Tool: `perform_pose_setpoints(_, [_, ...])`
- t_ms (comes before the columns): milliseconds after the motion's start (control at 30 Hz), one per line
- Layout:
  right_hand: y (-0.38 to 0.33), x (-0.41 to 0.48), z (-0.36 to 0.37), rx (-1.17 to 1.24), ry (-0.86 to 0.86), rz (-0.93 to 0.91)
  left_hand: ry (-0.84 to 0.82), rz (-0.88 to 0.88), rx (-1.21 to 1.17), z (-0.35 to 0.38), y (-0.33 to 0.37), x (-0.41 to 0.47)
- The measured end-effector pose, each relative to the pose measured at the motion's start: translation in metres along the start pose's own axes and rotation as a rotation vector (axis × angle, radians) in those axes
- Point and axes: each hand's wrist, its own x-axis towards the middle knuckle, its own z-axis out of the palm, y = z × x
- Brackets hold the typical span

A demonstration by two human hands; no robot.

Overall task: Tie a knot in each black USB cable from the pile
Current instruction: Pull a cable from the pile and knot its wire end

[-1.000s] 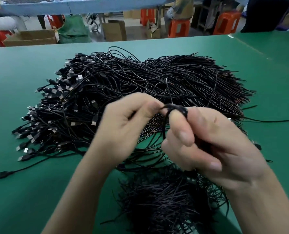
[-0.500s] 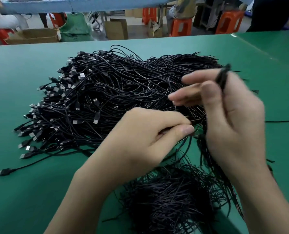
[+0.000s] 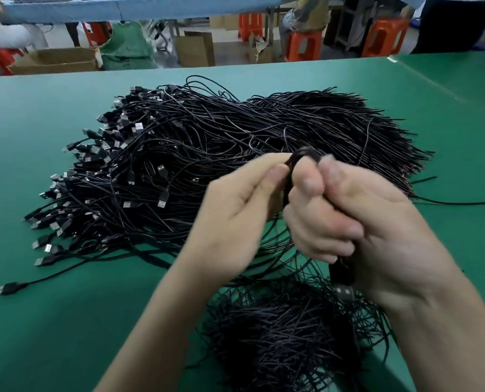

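Note:
A big pile of black USB cables (image 3: 207, 154) covers the middle of the green table (image 3: 37, 321), plugs fanned out to the left. My left hand (image 3: 235, 222) and my right hand (image 3: 363, 222) meet above the pile's near edge. Both pinch one black cable (image 3: 298, 159), which loops over my right fingertips; its plug (image 3: 344, 292) hangs below my right palm. A second heap of cables (image 3: 278, 335) lies close to me, under my wrists.
One stray cable with its plug (image 3: 7, 288) trails out at the near left. A loose cable end (image 3: 462, 203) runs off to the right. Beyond the table's far edge stand orange stools (image 3: 303, 45), cardboard boxes (image 3: 54, 60) and seated people.
My right hand came down from its raised spot over the pile and back toward my left hand. My left hand rose to meet it, and the cable now loops between both.

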Motion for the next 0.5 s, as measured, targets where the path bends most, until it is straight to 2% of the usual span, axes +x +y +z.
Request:
perform_pose_setpoints(100, [-0.001, 0.005, -0.002, 0.077, 0.249, -0.152, -0.14, -0.169, 0.01, 0.023, -0.004, -0.005])
perform_pose_setpoints(167, [0.0, 0.005, -0.008, -0.135, 0.502, -0.249, -0.243, -0.182, 0.148, 0.029, -0.007, -0.008])
perform_pose_setpoints(233, [0.001, 0.002, -0.014, -0.485, 0.668, -0.317, -0.313, -0.167, 0.233, 0.028, -0.005, -0.008])
perform_pose_setpoints(300, [0.001, -0.002, -0.018, -0.84, 0.686, -0.333, -0.324, -0.101, 0.377, 0.017, -0.002, -0.007])
perform_pose_setpoints(367, [0.002, -0.002, -0.022, -1.109, 0.648, -0.278, -0.261, 0.013, 0.535, 0.0, -0.001, -0.003])
perform_pose_setpoints(433, [0.006, -0.001, -0.022, -1.349, 0.588, -0.125, -0.18, 0.085, 0.615, -0.019, 0.002, 0.0])
perform_pose_setpoints(500, [0.011, 0.0, -0.02, -1.475, 0.471, 0.045, -0.104, 0.086, 0.605, -0.033, 0.005, 0.0])
